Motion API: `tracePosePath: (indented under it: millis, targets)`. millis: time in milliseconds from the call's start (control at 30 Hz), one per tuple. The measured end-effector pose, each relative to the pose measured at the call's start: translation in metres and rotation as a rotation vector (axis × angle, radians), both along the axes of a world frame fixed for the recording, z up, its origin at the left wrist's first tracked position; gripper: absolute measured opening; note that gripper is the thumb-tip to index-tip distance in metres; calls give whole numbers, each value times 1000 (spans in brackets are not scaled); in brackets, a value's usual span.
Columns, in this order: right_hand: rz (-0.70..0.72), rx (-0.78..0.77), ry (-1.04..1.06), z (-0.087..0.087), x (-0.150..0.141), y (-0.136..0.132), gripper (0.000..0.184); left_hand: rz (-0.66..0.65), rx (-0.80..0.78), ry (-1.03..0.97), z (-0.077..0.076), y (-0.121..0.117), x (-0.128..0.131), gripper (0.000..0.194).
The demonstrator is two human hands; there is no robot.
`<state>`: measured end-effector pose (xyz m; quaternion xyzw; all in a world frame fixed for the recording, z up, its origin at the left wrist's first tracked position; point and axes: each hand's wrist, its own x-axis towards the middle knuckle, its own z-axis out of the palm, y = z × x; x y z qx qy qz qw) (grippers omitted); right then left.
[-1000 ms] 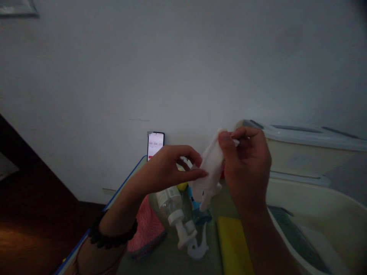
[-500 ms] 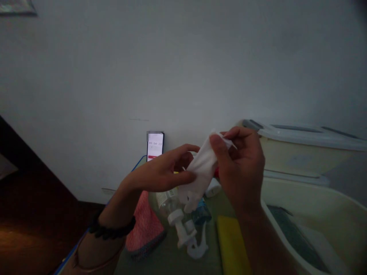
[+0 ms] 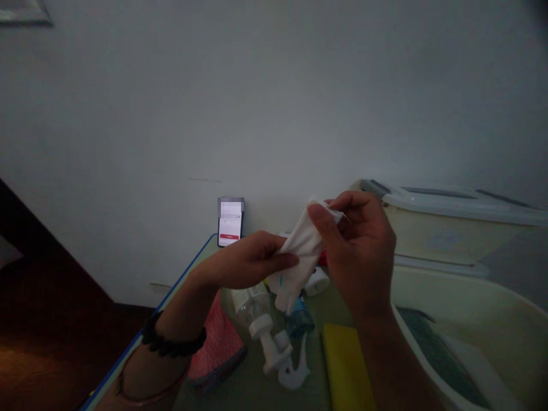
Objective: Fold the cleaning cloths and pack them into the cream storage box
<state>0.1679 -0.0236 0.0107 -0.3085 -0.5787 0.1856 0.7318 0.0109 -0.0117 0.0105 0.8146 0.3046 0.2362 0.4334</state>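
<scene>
I see right hand pinching cloth by its top | left hand gripping its side | bottle just below left grip | phone beyond it

Both hands pinch a white cloth above the tabletop.

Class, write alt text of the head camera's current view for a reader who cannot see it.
Two bare hands, left and right, hold a white cloth above a green table. Below lie a clear pump bottle, a pink cloth and a yellow cloth; a phone stands by the wall.
</scene>
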Motion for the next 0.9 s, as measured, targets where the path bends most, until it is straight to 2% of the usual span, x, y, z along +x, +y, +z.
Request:
tracePosePath:
  millis: [133, 200, 267, 400, 467, 533, 767, 900]
  targets:
    - [3, -15, 17, 0, 1, 1, 22, -45, -230, -199, -2, 1, 4, 12]
    - [6, -33, 2, -1, 1, 2, 23, -53, -277, -255, -3, 1, 7, 21]
    - [16, -56, -23, -2, 2, 3, 25, -5, -247, -221, -5, 2, 11, 26]
    - [10, -103, -51, -4, 2, 4, 25, 168, -92, -7, -9, 2, 17, 31]
    - [-12, -106, -37, -4, 2, 3, 24, 183, -55, 81, -10, 2, 17, 31]
    - [-26, -105, -6, -4, 3, 3, 23, 139, -59, 123, -10, 2, 15, 28]
    - [-99, -91, 81, -4, 1, 2, 22, -178, -231, 83, -12, 7, 9, 21]
    - [-141, -65, 72, -2, -1, -4, 21, -225, -246, 112, -14, 8, 4, 23]
